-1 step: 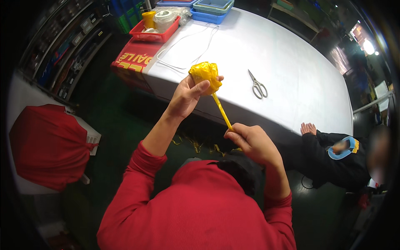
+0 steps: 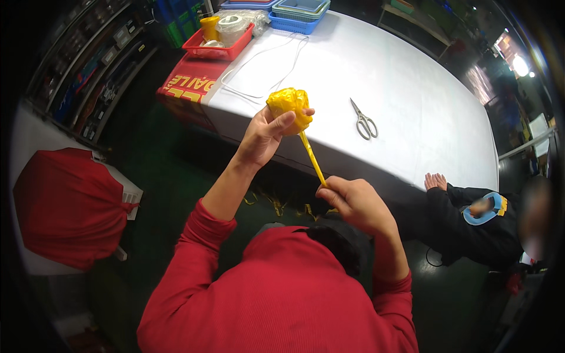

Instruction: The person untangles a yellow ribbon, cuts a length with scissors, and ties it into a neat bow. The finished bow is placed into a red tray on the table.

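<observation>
"While the head view is looked over, where is the yellow film bundle found, and how is it gripped?"

"It is held up by the near edge of the white-covered table surface, toward the left corner. It is clamped in the left hand, with the thumb laid across its front. By the right hand, the yellow strip that hangs from its underside is pinched between thumb and bent forefinger, outside that same edge."

"How should the strip be handled?"

"It seems best kept straight and evenly taut, with the bundle steadied but not crushed, since the folds could be flattened by too hard a squeeze. Jerks should be avoided, as thin film might be torn."

"And the scissors?"

"They are laid on the surface, in from the near edge, points turned away from it. Until cutting is called for, they are probably better left there."
</observation>
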{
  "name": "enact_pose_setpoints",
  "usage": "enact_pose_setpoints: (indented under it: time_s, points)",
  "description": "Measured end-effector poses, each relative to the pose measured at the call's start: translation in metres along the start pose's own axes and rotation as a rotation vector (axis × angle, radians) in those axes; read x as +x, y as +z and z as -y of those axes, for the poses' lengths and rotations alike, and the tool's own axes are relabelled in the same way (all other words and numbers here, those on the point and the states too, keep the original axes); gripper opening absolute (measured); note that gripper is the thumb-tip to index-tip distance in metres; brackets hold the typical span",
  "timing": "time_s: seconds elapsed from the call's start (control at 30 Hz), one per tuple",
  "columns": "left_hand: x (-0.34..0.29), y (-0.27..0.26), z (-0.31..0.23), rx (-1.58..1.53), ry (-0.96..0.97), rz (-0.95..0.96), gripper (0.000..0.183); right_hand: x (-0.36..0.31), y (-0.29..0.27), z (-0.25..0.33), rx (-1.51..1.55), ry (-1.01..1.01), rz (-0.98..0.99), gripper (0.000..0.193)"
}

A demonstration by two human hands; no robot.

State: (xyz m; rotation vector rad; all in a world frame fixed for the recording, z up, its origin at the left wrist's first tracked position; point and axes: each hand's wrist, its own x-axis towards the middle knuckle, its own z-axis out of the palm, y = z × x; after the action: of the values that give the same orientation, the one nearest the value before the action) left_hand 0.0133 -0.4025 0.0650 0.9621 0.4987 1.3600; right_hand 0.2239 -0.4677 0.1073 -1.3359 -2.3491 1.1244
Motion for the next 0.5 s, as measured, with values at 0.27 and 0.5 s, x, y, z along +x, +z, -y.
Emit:
enact_pose_setpoints:
  time_s: [0.27, 0.5]
  points:
    - [-0.014, -0.002, 0.010, -0.214, -0.210, -0.027, 0.024, 0.014, 0.005, -0.005, 0.233, 0.110, -0.313, 0.034]
    - [-0.024, 0.009, 0.018, -0.188, -0.278, 0.093, 0.012, 0.062, 0.027, -0.019, 0.579, -0.085, -0.531, 0.028]
